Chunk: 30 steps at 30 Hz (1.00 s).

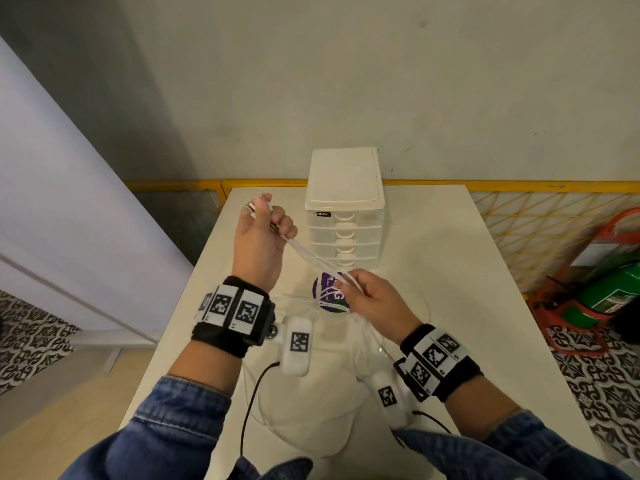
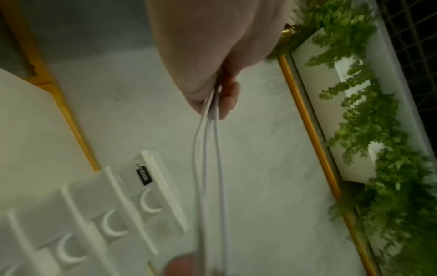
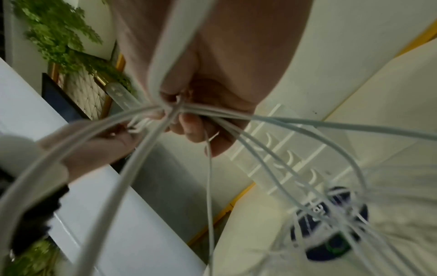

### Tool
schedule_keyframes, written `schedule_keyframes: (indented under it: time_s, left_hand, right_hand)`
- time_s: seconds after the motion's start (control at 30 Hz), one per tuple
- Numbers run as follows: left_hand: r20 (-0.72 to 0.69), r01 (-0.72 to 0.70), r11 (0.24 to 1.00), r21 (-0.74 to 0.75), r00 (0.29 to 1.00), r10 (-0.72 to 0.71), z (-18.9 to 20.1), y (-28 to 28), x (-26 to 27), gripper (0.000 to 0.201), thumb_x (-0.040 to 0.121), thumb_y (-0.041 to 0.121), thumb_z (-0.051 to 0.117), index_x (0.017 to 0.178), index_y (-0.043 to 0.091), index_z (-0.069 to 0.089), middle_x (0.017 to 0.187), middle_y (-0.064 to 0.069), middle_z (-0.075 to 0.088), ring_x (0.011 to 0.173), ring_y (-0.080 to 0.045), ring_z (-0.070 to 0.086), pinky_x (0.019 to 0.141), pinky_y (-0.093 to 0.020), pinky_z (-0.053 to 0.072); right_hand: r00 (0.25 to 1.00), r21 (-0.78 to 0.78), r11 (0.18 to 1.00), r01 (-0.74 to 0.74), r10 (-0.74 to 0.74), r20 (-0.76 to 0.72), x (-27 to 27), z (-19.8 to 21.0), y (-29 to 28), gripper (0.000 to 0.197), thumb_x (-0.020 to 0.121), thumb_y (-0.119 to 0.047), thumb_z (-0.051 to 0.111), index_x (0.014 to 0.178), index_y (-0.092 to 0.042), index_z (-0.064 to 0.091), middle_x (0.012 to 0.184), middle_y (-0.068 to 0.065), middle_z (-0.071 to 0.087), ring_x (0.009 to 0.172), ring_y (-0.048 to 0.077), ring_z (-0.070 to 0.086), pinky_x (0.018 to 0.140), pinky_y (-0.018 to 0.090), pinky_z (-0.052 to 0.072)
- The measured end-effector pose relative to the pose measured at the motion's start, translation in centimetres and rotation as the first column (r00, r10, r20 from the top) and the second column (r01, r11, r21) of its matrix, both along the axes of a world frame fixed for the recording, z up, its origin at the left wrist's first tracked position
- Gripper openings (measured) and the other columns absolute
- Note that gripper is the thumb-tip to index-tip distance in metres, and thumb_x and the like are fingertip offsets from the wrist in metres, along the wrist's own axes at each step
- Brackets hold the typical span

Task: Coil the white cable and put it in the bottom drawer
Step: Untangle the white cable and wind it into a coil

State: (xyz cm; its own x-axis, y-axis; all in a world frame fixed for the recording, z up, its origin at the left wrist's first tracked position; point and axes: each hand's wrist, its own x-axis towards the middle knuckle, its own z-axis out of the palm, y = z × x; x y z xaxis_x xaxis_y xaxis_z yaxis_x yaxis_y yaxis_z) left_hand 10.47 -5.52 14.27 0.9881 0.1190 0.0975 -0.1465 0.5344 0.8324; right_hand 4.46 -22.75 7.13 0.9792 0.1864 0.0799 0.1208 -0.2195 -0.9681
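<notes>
The white cable runs taut in several strands between my two hands above the white table. My left hand is raised at the left and pinches one end of the bundle between thumb and fingers. My right hand, lower and nearer, grips the other end, where the strands bunch in its fingers and loose loops hang down to the table. Behind stands a white drawer unit with several drawers, all pushed in; the bottom one sits just behind the cable.
A round purple-and-green sticker lies on the table under my right hand. A yellow mesh fence lines the back and right edges. A green cylinder on a red stand is on the floor at right.
</notes>
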Motion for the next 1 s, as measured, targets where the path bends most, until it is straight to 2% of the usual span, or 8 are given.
schedule_keyframes:
  time_s: [0.23,0.33,0.4,0.47,0.6,0.7,0.83,1.0]
  left_hand:
    - [-0.25,-0.056,0.922,0.382,0.955,0.161,-4.4,1.6,0.0,0.032,0.096,0.023,0.049,0.123,0.006,0.043,0.086,-0.01,0.063,0.076,-0.02,0.067,0.08,-0.037,0.052]
    - [-0.339,0.085,0.684,0.725,0.908,0.247,-6.5,2.3,0.0,0.07,0.085,0.025,0.067,0.141,0.007,0.029,0.13,-0.017,0.051,0.115,-0.028,0.054,0.095,-0.036,0.045]
    - [-0.136,-0.02,0.513,0.858,0.954,0.265,-6.5,1.8,-0.8,0.074,0.083,0.027,0.069,0.142,0.008,0.03,0.138,-0.012,0.044,0.127,-0.024,0.044,0.103,-0.033,0.037]
    - [0.05,-0.082,0.546,0.834,0.996,0.074,-5.6,0.9,-1.4,0.06,0.086,0.038,0.063,0.137,0.015,0.041,0.128,-0.003,0.056,0.121,-0.015,0.05,0.103,-0.029,0.037]
    - [-0.118,0.361,0.555,0.749,0.898,-0.425,-4.1,-0.9,-2.4,0.035,0.083,0.037,0.066,0.108,0.014,0.063,0.081,0.008,0.067,0.075,-0.007,0.063,0.072,-0.022,0.049]
    - [-0.192,0.433,0.499,0.751,0.866,-0.462,-4.3,-0.9,-2.6,0.025,0.091,0.021,0.059,0.072,0.006,0.057,0.046,0.01,0.049,0.042,-0.005,0.041,0.046,-0.017,0.035]
    - [-0.278,0.512,0.424,0.747,0.82,-0.5,-3.9,0.4,-2.3,0.042,0.091,0.037,0.055,0.056,0.015,0.047,0.044,0.007,0.037,0.041,-0.008,0.028,0.044,-0.018,0.025]
    - [-0.264,0.566,0.575,0.59,0.809,-0.525,-2.5,-0.1,-2.7,0.04,0.096,0.031,0.044,0.058,0.016,0.042,0.047,0.007,0.03,0.04,-0.01,0.021,0.043,-0.023,0.017]
  right_hand:
    - [0.991,-0.078,0.994,0.081,-0.071,0.117,1.3,1.1,-1.0,0.036,0.096,-0.021,0.044,0.061,-0.023,0.046,0.044,-0.015,0.043,0.046,0.001,0.039,0.054,0.015,0.031]
    - [0.988,-0.158,0.986,0.053,-0.029,0.15,1.5,1.4,-1.0,0.035,0.097,-0.02,0.043,0.063,-0.028,0.045,0.047,-0.014,0.047,0.049,-0.001,0.043,0.055,0.013,0.033]
    - [0.986,-0.228,0.973,0.029,0.009,0.166,1.5,1.8,-0.8,0.033,0.096,-0.02,0.044,0.064,-0.029,0.045,0.052,-0.012,0.044,0.053,-0.002,0.046,0.057,0.013,0.033]
    - [0.982,-0.262,0.965,0.016,0.035,0.186,1.6,1.9,-0.4,0.034,0.096,-0.02,0.045,0.065,-0.034,0.044,0.057,-0.012,0.046,0.057,-0.003,0.048,0.059,0.013,0.034]
    - [0.978,-0.181,0.982,0.057,-0.019,0.209,1.8,2.1,-0.4,0.024,0.096,-0.018,0.046,0.074,-0.027,0.053,0.061,-0.012,0.051,0.059,-0.001,0.05,0.059,0.016,0.037]
    - [0.97,-0.175,0.979,0.105,-0.062,0.234,2.1,2.3,-1.4,0.02,0.095,-0.015,0.047,0.077,-0.012,0.057,0.058,-0.009,0.047,0.054,0.002,0.046,0.056,0.017,0.035]
    - [0.969,-0.287,0.956,0.052,0.021,0.245,2.5,1.5,-3.3,0.022,0.091,-0.029,0.051,0.081,-0.012,0.061,0.068,0.004,0.062,0.065,0.014,0.056,0.063,0.028,0.041]
    - [0.955,-0.419,0.908,-0.003,0.127,0.268,2.8,-0.5,-3.6,0.021,0.088,-0.033,0.05,0.091,-0.018,0.063,0.082,-0.004,0.064,0.077,0.01,0.057,0.07,0.019,0.041]
